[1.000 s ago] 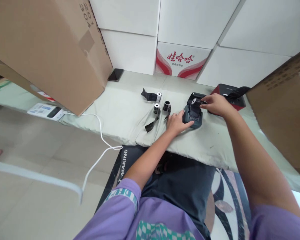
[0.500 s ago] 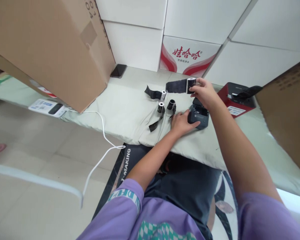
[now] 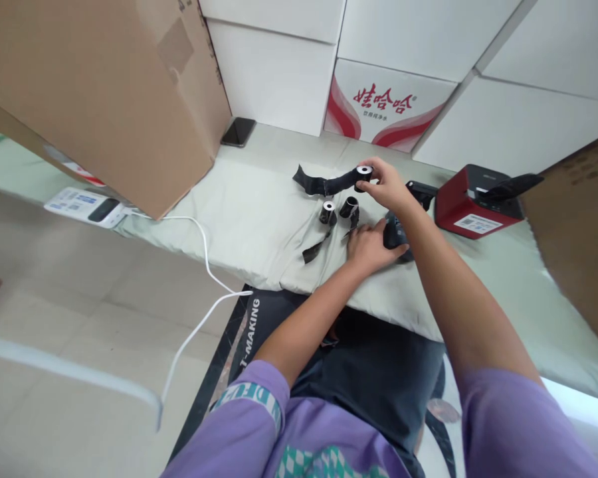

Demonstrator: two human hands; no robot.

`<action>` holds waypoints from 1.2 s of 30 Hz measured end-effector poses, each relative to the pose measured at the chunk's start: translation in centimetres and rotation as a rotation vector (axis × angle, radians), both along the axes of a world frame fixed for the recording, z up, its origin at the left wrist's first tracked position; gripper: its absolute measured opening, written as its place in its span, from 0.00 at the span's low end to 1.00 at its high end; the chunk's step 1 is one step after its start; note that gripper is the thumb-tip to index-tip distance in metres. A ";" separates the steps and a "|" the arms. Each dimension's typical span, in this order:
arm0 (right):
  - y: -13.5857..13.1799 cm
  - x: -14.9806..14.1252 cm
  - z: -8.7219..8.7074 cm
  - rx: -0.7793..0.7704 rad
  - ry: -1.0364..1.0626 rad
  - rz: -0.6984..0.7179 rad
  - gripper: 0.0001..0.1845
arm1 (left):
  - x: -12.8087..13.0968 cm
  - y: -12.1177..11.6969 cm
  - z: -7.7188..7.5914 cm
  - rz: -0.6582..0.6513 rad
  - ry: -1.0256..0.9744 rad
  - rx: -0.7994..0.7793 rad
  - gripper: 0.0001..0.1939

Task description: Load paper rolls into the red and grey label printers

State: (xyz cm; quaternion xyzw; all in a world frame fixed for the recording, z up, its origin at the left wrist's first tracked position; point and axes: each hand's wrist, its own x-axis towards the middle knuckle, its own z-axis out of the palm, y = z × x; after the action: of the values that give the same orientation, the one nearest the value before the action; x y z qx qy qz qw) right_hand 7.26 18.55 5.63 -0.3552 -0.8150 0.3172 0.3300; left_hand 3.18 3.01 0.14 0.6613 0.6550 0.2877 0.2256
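Note:
Between the thumb and fingers of my right hand (image 3: 386, 186) is a black roll of label tape (image 3: 363, 179) with a white core, just above the cloth. A black strip trails left from it and overlaps another strip (image 3: 306, 182), so I cannot tell where one ends. My left hand (image 3: 371, 249) is closed around the near side of a small dark label printer (image 3: 393, 232); its raised lid (image 3: 421, 191) shows behind my right wrist. Two more rolls stand left of the printer: a white-cored roll (image 3: 327, 214) and a dark roll (image 3: 349, 208), both with loose tails.
A red and black device (image 3: 476, 206) with a black strip stands at the right. Around the cloth-covered table (image 3: 249, 199) are a tall cardboard box (image 3: 179, 133), white boxes (image 3: 274, 79), a phone (image 3: 238, 131), a white device (image 3: 84, 207) and a white cable (image 3: 204, 242).
My right hand has brought its roll slightly left and down, and its strip now bends over the small roll's place. My left hand stays on the printer. The view has shifted slightly.

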 end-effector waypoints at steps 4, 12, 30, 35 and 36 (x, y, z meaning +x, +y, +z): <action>0.5 0.0 -1.2 -0.025 -0.098 -0.017 0.20 | 0.0 -0.1 0.0 -0.010 -0.019 0.025 0.42; 0.3 0.2 -0.1 -0.109 -0.348 -0.013 0.24 | -0.1 -0.2 0.4 -0.026 -0.020 0.015 0.40; 0.5 -7.4 2.8 0.259 -0.505 -0.073 0.22 | -0.3 -0.1 0.8 -0.067 0.069 -0.085 0.23; -3.9 -0.5 4.6 0.394 -0.271 -0.046 0.18 | -0.2 -0.2 0.8 -0.017 -0.007 -0.100 0.43; -5.2 1.0 4.9 0.405 -0.248 -0.040 0.17 | -0.2 -0.2 0.9 -0.018 -0.008 -0.101 0.44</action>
State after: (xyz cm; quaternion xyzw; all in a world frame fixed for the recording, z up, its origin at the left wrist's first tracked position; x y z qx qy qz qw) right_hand 8.30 13.34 10.55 -0.3338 -0.8892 0.0947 0.2981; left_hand 2.98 2.83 1.02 0.6538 0.6617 0.2548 0.2641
